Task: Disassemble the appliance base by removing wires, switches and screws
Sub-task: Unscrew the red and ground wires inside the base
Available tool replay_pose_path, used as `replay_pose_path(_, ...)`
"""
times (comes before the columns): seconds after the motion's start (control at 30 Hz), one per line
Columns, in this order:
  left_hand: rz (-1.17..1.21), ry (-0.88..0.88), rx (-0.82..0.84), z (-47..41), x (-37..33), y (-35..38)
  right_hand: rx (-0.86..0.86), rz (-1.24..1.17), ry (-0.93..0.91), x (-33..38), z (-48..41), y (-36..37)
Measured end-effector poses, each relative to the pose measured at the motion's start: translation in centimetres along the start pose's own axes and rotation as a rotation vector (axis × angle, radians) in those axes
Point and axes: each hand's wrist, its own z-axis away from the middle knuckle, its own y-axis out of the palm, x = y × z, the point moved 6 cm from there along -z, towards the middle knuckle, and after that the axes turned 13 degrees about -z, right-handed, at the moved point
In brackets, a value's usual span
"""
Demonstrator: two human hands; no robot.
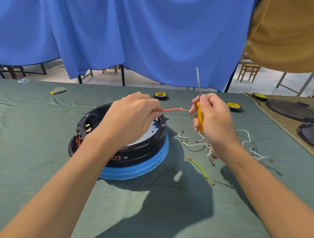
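Base [136,149] mid-table | left hand [133,116] pinches red wire [171,109] above it; right hand [211,117] grips screwdriver [200,115], tip up | loose wires [194,144] lie right of base | switch [82,130], rim screws apparently remain.

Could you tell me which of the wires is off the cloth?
The red wire, pinched in the left hand; the white wires and green-yellow wire lie on the cloth.
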Motion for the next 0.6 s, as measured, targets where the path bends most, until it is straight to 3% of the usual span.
replay_pose_path(0.07, 0.005, 0.114, -0.049, 0.2, -1.6, -0.7, 0.07, -0.096, 0.097, 0.8, -0.4, -0.3)
replay_pose_path(0.2, -0.043, 0.246, -0.096, 0.5, -3.5, -0.6, 0.333, 0.071, 0.209, 1.1, 0.2, -0.6)
replay_pose_path(0.3, -0.094, 0.302, -0.146, 0.7, -4.5, -0.4, 0.437, 0.069, 0.302, 0.5, 1.0, -0.4)
replay_pose_path(0.43, -0.123, 0.338, -0.21, 1.0, -4.9, 0.2, 0.475, 0.113, 0.32, 0.1, 1.1, -0.6)
replay_pose_path(0.6, -0.062, 0.161, -0.199, 0.9, -3.7, 1.0, 0.349, 0.308, 0.289, -0.6, -0.3, -3.4)
